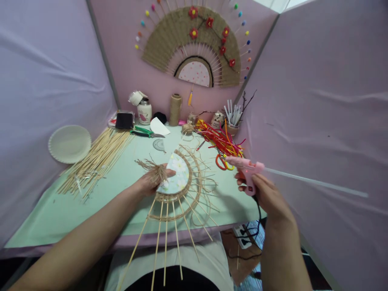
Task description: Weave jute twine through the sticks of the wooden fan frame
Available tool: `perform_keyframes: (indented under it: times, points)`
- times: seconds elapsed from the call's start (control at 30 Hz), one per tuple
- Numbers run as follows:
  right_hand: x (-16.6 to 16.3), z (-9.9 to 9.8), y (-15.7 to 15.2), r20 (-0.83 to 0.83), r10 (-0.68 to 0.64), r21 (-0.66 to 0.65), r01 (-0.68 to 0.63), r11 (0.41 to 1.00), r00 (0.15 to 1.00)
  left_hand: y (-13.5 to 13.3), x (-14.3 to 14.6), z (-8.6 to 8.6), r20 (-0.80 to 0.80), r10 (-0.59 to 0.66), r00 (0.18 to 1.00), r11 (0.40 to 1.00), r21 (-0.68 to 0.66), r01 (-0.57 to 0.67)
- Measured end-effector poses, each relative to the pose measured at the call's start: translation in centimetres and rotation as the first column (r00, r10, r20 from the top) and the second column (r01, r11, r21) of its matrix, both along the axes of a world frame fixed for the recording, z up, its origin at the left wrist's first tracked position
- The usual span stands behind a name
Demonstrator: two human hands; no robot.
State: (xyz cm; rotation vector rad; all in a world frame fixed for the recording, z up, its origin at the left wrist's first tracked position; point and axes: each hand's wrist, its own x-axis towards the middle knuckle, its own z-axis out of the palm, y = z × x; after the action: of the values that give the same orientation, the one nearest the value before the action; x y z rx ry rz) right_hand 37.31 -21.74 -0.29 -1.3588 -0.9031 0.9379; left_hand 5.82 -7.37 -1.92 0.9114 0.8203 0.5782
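Observation:
My left hand (153,180) is closed on the straight edge of a half-round fan (178,169), its thumb resting on the floral face. A bunch of frayed twine (157,173) lies over those fingers. Thin bamboo sticks spread from the fan's curved edge, and twine is woven across them in bands; several sticks reach past the table's front edge. On the right, my right hand (266,194) grips a pink hot glue gun (249,171) by its handle. The gun's nozzle points left, and a long clear glue stick (315,184) protrudes from its back.
Bamboo sticks (93,161) and a pale plate (69,144) lie at the left. Green-handled pruners (147,132), a protractor (159,144) and a twine spool (175,110) stand farther back. Orange-handled scissors (221,161) lie beside colored pipe cleaners (220,137). A power strip (242,236) sits below the table.

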Motion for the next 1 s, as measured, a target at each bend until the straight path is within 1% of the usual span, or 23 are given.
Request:
perform_keyframes:
  times: [0.13, 0.2, 0.27, 0.33, 0.4, 0.53, 0.63, 0.77, 0.9, 1.0]
  points:
    - [-3.9, -0.9, 2.0, 0.009, 0.078, 0.009, -0.078, 0.997, 0.997, -0.1, -0.1, -0.1, -0.003, 0.023, 1.0, 0.999, 0.026, -0.023]
    - [-4.9, -1.1, 2.7, -0.014, 0.092, 0.035, -0.092, 0.995, 0.996, -0.1, -0.2, 0.0, 0.005, 0.046, 0.999, 0.998, 0.032, -0.046]
    - [-5.5, -1.2, 3.2, -0.047, 0.079, 0.071, -0.076, 0.995, 0.996, -0.2, -0.2, 0.1, 0.017, 0.063, 0.998, 0.997, 0.043, -0.063]
    - [-5.9, -1.3, 3.7, -0.058, 0.04, 0.097, -0.034, 0.995, 0.998, -0.3, -0.2, 0.1, 0.026, 0.061, 0.998, 0.997, 0.055, -0.062]
    - [-6.4, -1.4, 4.3, -0.03, -0.01, 0.104, 0.013, 0.995, 1.0, -0.4, -0.2, 0.1, 0.032, 0.048, 0.998, 0.996, 0.068, -0.05]
    - [-7.4, -1.6, 5.7, 0.12, -0.068, 0.106, 0.056, 0.993, 0.99, -0.8, -0.3, 0.0, 0.034, 0.032, 0.999, 0.988, 0.15, -0.036]
    - [-8.0, -2.0, 6.8, 0.265, -0.136, 0.116, 0.108, 0.987, 0.955, -0.9, -0.5, 0.2, 0.01, 0.015, 1.0, 0.978, 0.208, -0.017]
    - [-8.2, -2.3, 7.8, 0.406, -0.279, 0.161, 0.232, 0.959, 0.87, -1.3, -0.7, 0.9, -0.039, -0.015, 0.999, 0.961, 0.277, 0.025]
    - [-8.5, -1.9, 8.1, 0.445, -0.353, 0.232, 0.275, 0.933, 0.823, -2.0, -0.7, 1.8, -0.06, -0.006, 0.998, 0.951, 0.309, 0.024]
    - [-8.8, -1.3, 7.7, 0.44, -0.373, 0.239, 0.294, 0.925, 0.817, -2.4, -0.6, 2.3, -0.088, -0.013, 0.996, 0.947, 0.32, 0.041]
